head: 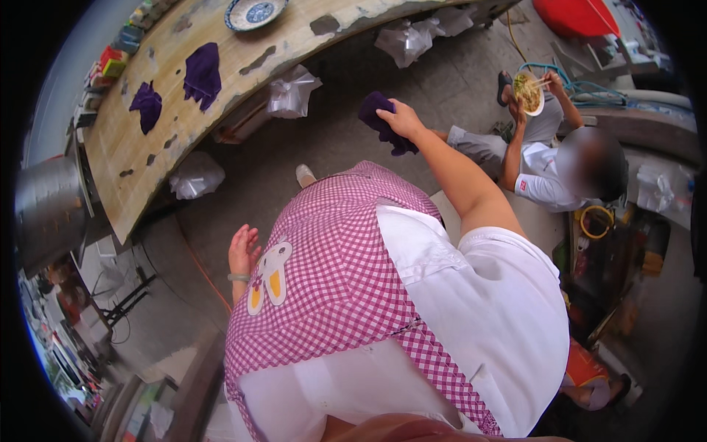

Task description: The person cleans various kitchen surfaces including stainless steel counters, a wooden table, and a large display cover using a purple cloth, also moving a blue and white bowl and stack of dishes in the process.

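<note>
A dark purple cloth [376, 110] is gripped in my right hand [404, 120], held out over the floor with part of it hanging down. My left hand [243, 248] hangs beside the checked apron [337, 243], fingers a little apart and holding nothing. Ahead of me is a worn wooden table [232, 77] with chipped patches along its edge. On it lie a crumpled purple cloth [202, 75] and a smaller purple cloth [147, 106]. A blue-and-white plate [257, 12] rests near the table's far side.
To the right, a seated person [544, 160] holds a bowl of noodles [528, 94] and chopsticks. Clear plastic bags [295, 91] hang along the table's edge. A large metal pot [49, 210] stands at the left. An orange cable [204, 268] crosses the floor. A red basin [577, 16] is at upper right.
</note>
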Available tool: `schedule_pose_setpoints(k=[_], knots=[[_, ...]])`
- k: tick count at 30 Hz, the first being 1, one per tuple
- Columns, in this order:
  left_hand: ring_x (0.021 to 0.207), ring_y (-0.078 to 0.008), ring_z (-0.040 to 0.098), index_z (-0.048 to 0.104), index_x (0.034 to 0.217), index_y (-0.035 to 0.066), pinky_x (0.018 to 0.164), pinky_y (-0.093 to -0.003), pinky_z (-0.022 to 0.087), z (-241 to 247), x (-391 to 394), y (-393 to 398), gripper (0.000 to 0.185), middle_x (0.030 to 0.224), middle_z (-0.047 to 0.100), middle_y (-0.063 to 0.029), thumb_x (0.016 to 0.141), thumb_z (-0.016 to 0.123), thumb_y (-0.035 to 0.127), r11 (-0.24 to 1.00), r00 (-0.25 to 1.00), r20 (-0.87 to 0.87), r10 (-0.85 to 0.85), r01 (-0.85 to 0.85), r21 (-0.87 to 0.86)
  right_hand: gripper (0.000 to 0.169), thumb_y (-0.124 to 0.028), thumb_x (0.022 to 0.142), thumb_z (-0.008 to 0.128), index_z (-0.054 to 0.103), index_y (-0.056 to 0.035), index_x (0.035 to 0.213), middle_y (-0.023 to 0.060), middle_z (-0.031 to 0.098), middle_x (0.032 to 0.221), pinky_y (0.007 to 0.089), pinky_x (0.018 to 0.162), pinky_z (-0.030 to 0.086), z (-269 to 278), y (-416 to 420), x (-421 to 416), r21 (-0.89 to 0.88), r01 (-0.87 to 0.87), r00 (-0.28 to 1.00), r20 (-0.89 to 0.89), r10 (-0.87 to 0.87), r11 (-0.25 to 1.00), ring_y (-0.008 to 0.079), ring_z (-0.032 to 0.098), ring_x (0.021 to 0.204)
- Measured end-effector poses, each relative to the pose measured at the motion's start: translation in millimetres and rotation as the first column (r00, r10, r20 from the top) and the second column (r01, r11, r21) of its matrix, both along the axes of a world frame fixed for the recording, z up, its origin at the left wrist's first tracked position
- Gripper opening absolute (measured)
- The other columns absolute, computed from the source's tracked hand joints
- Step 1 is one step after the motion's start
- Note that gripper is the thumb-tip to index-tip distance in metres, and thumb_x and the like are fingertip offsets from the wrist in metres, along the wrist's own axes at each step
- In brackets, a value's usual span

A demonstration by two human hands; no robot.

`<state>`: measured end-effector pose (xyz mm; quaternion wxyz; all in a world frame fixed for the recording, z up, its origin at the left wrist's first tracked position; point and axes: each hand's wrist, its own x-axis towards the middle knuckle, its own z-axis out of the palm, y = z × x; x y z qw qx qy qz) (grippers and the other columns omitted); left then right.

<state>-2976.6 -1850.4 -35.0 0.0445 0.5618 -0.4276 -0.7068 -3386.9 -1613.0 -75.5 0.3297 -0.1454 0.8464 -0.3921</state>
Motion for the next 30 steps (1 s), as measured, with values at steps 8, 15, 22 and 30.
schedule_pose_setpoints(k=[8,15,22,30], knots=[[0.085,-0.0081,0.053,0.050,0.114,0.014,0.067,-0.0235,0.040,9.0,-143.0,-190.6,0.034,0.097,0.060,0.0008,0.084,0.053,0.030,0.929,0.944,0.020,-0.330,0.328,-0.171,0.037,-0.033,0.075,0.059,0.058,-0.0037,0.098,0.0187,0.061,0.092,0.0353,0.077,0.044,-25.7,21.1,58.0,0.178,0.257,0.966,-0.056,-0.251,0.950,0.0303,0.058,0.089],[0.086,-0.0088,0.053,0.049,0.115,0.015,0.067,-0.0266,0.041,-23.8,-246.2,-206.6,0.037,0.098,0.060,0.0012,0.084,0.053,0.034,0.851,0.853,0.027,-0.522,0.522,-0.057,0.038,-0.035,0.075,0.058,0.057,-0.0053,0.098,0.0198,0.060,0.092,0.0384,0.077,0.044,-55.3,35.9,47.6,0.330,0.414,0.909,-0.099,-0.405,0.848,0.0344,0.056,0.090],[0.082,-0.0080,0.052,0.050,0.111,0.014,0.063,-0.0261,0.040,-57.0,-310.5,-250.6,0.036,0.097,0.060,0.0015,0.082,0.055,0.034,0.801,0.795,0.141,-0.591,0.598,-0.014,0.039,-0.033,0.076,0.057,0.055,-0.0053,0.104,0.0185,0.060,0.097,0.0371,0.079,0.044,-52.1,4.3,-28.7,0.273,0.519,0.854,-0.138,-0.501,0.810,0.0325,0.056,0.093],[0.085,-0.0157,0.053,0.052,0.111,0.011,0.069,-0.0328,0.044,-160.1,-365.8,-377.7,0.039,0.096,0.058,-0.0048,0.078,0.062,0.029,0.544,0.779,0.288,-0.557,0.604,-0.582,0.036,-0.030,0.076,0.059,0.056,-0.0071,0.104,0.0184,0.060,0.093,0.0369,0.075,0.045,-4.5,-22.8,-48.8,0.157,0.557,0.828,-0.185,-0.530,0.816,0.0332,0.058,0.088]])
